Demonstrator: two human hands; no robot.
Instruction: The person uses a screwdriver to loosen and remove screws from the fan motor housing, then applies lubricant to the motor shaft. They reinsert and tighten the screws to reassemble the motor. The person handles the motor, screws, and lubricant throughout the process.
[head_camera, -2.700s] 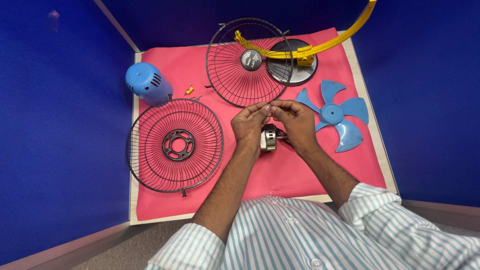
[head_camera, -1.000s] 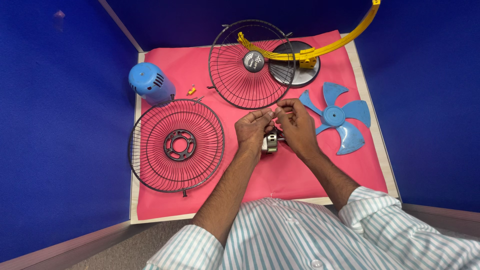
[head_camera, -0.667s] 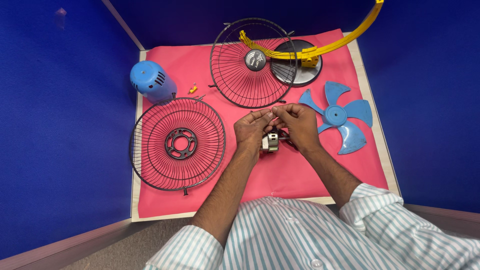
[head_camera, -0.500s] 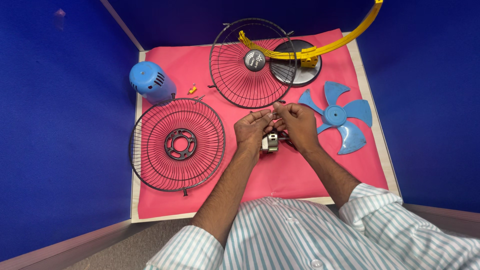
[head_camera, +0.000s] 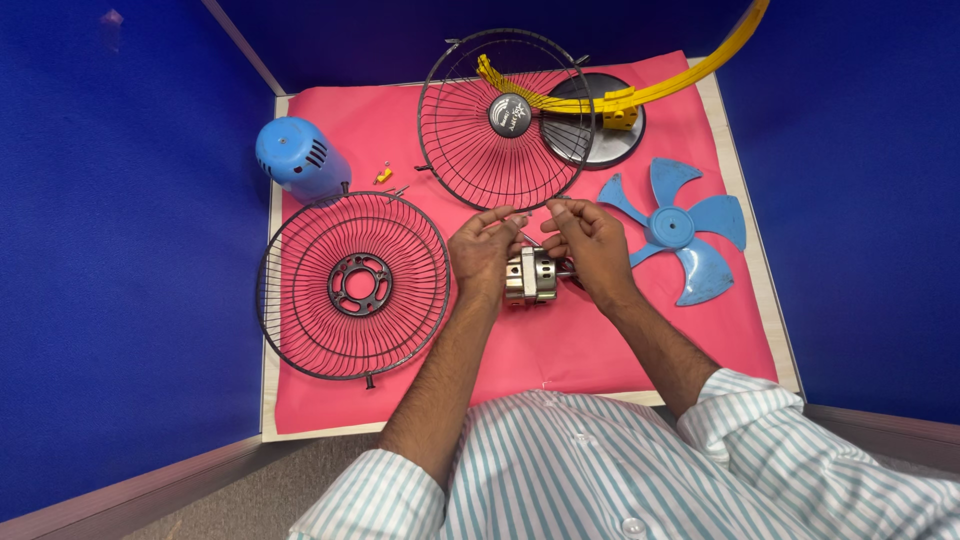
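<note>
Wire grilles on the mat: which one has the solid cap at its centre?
The far grille, beyond the hands, has a dark round cap at its hub. The near-left grille has only an open ring with holes.

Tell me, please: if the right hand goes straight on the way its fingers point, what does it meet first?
Probably the left hand: the right hand points leftward over the metal motor, fingertips almost touching. Depth is unclear.

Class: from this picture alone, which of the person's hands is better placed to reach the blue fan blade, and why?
Probably the right hand: the blue fan blade lies just beside it on the pink mat, while the left hand sits beyond the metal motor, nearer the wire guard.
</note>
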